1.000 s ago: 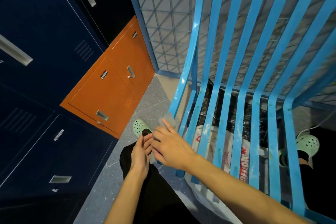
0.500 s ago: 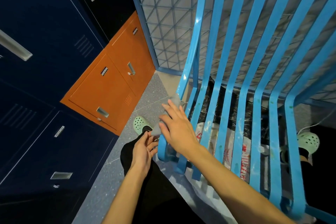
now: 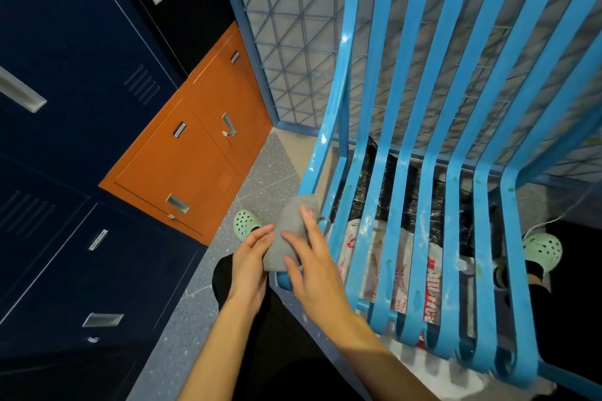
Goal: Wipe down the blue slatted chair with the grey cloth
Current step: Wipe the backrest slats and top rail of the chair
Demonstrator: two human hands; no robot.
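Blue slatted chair (image 3: 423,156): upright, paint flecked pale on the seat. Grey cloth (image 3: 286,234): draped over the chair's leftmost slat, near the seat's front corner. Right hand (image 3: 312,264): fingers straight and spread, laid flat on the cloth, curled round nothing. Left hand (image 3: 249,260): just left of that slat, gripping the cloth's left edge, fingertips partly hidden by it. Printed plastic bag (image 3: 404,264): on the floor under the seat. Green clogs (image 3: 246,224): one either side of the chair. Orange cabinet (image 3: 182,166): left of the chair.
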